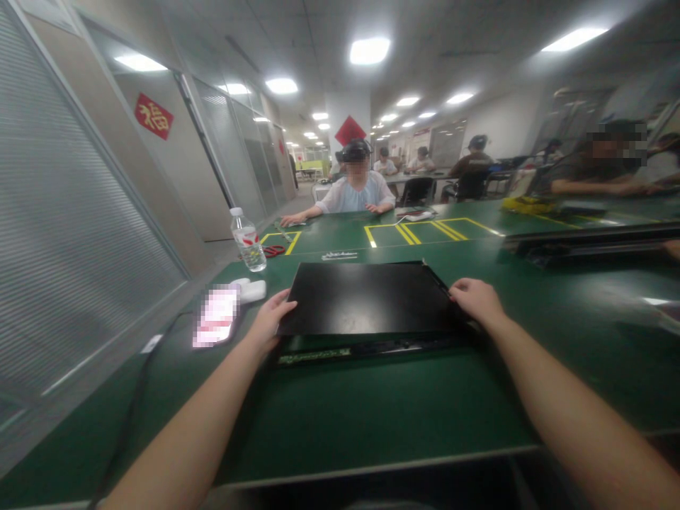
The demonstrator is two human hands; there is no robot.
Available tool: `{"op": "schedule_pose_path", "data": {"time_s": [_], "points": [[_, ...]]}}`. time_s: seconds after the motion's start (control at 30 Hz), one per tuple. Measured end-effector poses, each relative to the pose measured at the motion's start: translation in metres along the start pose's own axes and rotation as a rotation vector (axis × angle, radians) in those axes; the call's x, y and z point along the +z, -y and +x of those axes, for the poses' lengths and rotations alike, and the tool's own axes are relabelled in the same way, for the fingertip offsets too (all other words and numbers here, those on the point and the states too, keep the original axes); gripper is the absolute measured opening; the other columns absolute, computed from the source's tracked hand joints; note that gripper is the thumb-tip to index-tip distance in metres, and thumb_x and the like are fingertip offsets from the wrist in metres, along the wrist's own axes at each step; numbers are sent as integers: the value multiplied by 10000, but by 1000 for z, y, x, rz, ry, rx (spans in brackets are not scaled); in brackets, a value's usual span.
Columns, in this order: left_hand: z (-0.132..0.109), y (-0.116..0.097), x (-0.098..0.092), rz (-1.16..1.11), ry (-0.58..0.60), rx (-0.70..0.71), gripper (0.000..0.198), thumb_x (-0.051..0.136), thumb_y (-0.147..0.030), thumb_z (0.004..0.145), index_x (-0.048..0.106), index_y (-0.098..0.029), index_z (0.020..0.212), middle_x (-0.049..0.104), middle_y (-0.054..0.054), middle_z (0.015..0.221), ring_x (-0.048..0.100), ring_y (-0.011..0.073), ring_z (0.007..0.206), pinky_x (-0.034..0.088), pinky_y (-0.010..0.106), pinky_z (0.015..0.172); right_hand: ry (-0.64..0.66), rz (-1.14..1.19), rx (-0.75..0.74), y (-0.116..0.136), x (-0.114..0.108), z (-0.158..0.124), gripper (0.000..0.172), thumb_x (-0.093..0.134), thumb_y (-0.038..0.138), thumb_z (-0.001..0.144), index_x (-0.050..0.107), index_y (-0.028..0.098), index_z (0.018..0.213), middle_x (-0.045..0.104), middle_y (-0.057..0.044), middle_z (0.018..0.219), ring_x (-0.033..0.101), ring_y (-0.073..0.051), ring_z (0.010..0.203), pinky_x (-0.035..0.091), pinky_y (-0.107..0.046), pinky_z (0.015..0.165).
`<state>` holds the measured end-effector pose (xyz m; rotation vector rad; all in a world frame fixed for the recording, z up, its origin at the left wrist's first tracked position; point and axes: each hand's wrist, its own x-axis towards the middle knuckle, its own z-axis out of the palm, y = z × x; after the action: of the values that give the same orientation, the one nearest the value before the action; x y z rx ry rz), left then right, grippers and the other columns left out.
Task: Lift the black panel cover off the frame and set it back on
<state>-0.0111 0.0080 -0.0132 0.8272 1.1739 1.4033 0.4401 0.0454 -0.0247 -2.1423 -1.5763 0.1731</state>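
A flat, black, glossy rectangular panel (366,297) that looks like a display screen spans the space between my hands, its near edge slightly raised. My left hand (273,315) grips its left edge, thumb on top and fingers underneath. At the right edge, my right hand (474,299) has its fingers pinched on the rim; whether a thin frame is also between them is hard to make out. Below the near edge shows a dark strip with a green circuit board (316,355). What lies under the panel is hidden.
On the green table (393,418) stand a water bottle (248,242) and a lit phone (217,315) beside a white object (252,290). Red-handled scissors (273,251) lie behind. A person (355,191) sits opposite; dark frames (589,244) lie at right. A cable (141,389) runs left.
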Motion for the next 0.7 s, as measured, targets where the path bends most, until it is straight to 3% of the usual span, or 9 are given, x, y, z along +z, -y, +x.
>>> {"op": "schedule_pose_path", "data": {"time_s": [0.4,0.7], "points": [[1,2,-1,37,-4,30,534,781,-86,685,667,-144,1203,788,66,875,749,218,781,600,316,742,-5,-7,-18,1,-3,-2,233,581,293,818,794,208,861,765,-82,851,683,-231,798,451,-286,650],[-3,1,1,31,14,62,499,779,-123,684,682,-145,1172,789,53,895,732,194,747,586,294,718,1,-31,-17,-2,0,0,256,563,311,828,794,217,885,766,-73,870,684,-225,814,447,-279,653]]}}
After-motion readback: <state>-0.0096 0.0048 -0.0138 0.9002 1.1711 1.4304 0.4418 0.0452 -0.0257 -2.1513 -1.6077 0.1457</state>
